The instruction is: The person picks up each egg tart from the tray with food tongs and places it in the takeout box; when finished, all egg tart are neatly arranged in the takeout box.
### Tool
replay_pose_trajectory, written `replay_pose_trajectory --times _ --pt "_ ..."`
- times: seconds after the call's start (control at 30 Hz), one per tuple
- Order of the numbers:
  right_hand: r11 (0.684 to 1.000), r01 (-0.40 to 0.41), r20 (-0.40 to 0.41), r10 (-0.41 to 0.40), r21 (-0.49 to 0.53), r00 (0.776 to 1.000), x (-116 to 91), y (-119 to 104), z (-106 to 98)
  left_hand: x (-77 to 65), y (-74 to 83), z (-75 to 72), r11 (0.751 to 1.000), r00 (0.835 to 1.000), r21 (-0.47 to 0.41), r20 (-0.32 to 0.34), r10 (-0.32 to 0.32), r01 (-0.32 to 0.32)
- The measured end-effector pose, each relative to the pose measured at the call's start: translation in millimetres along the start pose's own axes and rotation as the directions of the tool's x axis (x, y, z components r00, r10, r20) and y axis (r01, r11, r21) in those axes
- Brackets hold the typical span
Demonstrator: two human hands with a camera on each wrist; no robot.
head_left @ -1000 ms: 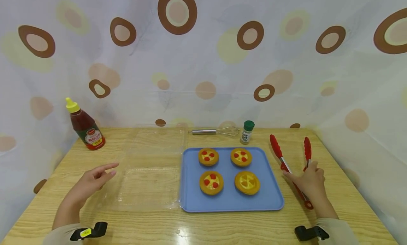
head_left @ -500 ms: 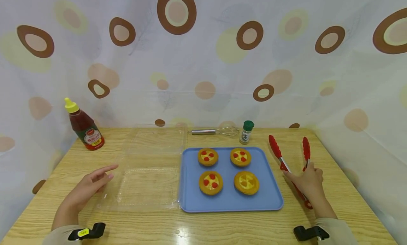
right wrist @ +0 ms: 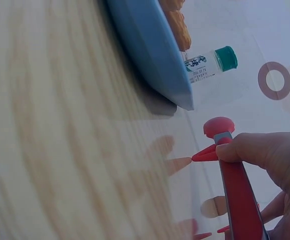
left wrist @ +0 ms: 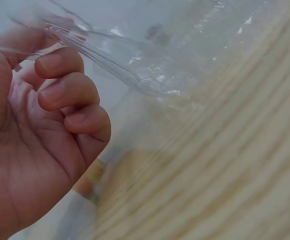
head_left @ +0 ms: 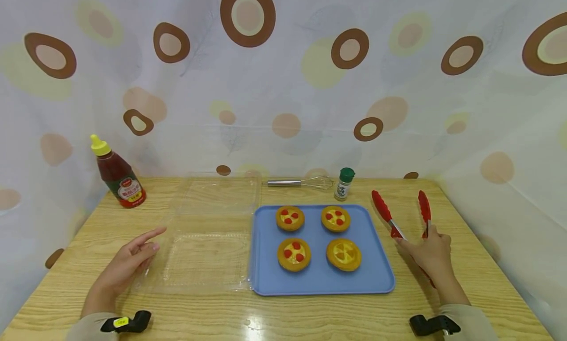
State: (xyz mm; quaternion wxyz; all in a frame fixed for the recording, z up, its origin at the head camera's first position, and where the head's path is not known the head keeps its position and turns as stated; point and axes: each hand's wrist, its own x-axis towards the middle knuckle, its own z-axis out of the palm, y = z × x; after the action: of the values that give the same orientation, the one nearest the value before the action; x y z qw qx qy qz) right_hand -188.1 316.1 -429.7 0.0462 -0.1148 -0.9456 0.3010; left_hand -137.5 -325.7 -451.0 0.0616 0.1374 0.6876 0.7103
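Note:
My right hand (head_left: pixel 431 255) grips a pair of red and silver tongs (head_left: pixel 397 229) to the right of the blue tray. Their two red tips stand apart and point away from me. In the right wrist view, the thumb presses along one tong arm (right wrist: pixel 240 195). At the left edge of a clear plastic box (head_left: pixel 208 257), lid laid back, is my left hand (head_left: pixel 126 264). Its index finger points forward, and the other fingers are loosely bent in the left wrist view. On the blue tray (head_left: pixel 319 282) sit several round tarts (head_left: pixel 294 255), most with red toppings, one with yellowish wedges.
A sauce bottle (head_left: pixel 121 178) with a yellow cap stands at the back left. Behind the tray lie a whisk (head_left: pixel 285 183) and, upright, a green-capped shaker (head_left: pixel 343 186). A patterned curtain (head_left: pixel 283 85) closes off the back and sides of the wooden table (head_left: pixel 190 316).
The tong tips have shifted slightly left and a little nearer each other. Their rear end is now mostly hidden by my right hand and wrist. The left hand has barely moved.

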Motion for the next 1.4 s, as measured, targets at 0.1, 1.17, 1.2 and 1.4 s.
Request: replay_pose_trajectory --times 0.1,1.17,1.2,1.4 --pt "1.000 0.001 -0.004 -0.001 -0.001 1.000 0 0 -1 0.6 -1.3 0.6 1.000 1.000 -0.030 -0.018 -0.003 0.003" --pt "0.972 0.231 -0.168 -0.220 0.052 0.961 -25 -56 -46 2.9 -3.8 3.6 0.990 0.999 -0.137 -0.025 0.037 -0.040" --pt "0.968 0.246 -0.164 -0.236 0.049 0.958 -27 -59 -46 2.9 -3.6 3.7 0.989 0.999 -0.141 -0.025 0.035 -0.038" --pt "0.941 0.338 -0.143 -0.332 0.018 0.932 -34 -74 -45 2.3 -3.2 4.0 0.989 0.999 -0.142 -0.033 0.034 -0.039"
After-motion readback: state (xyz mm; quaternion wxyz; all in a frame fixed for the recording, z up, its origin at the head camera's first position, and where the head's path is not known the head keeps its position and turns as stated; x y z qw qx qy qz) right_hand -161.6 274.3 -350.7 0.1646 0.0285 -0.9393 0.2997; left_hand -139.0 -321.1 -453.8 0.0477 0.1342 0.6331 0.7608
